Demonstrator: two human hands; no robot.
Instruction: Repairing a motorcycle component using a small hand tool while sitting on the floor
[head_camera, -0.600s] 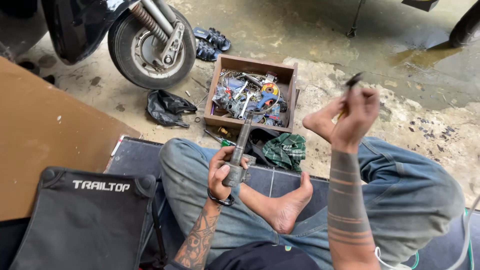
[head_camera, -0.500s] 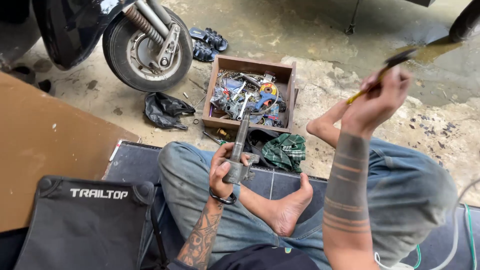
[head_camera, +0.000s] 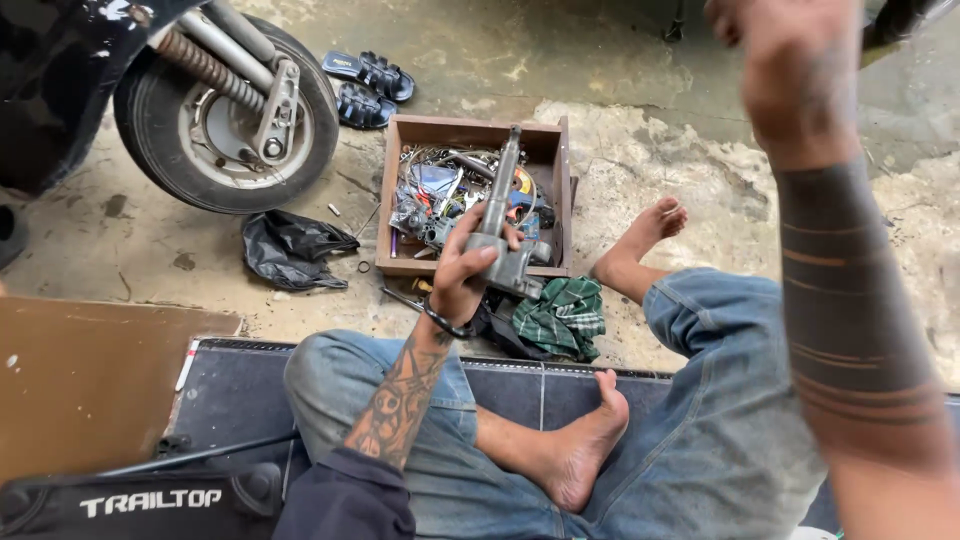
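Now: left hand (head_camera: 462, 272) fingers clamped round grey metal part (head_camera: 503, 232) over wooden box (head_camera: 470, 131); right hand (head_camera: 790, 60) raised, grip unclear.

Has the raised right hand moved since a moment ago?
Yes. The right hand has gone up and away, from beside the wooden tool box to the picture's top edge, well above it.

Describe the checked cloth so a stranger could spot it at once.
Find the wooden tool box on the concrete floor ahead of the seated person. Just below its right front corner, against the dark mat, lies the crumpled cloth. Its green-and-white checks set it apart from the plain black rag by the wheel.
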